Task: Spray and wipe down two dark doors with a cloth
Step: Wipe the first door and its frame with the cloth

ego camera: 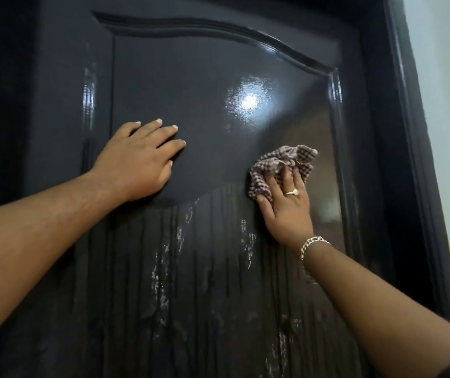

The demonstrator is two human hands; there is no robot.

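The left hand (139, 156) lies flat on the dark door (191, 77) with its fingers straight and spread, holding nothing. The right hand (286, 205) presses one checked cloth (278, 165) against the door, with its fingers curled into the bunched cloth, just right of the middle of the panel. There are two hands, one cloth and one door in view, and wet streaks (163, 268) run down the door below the hands.
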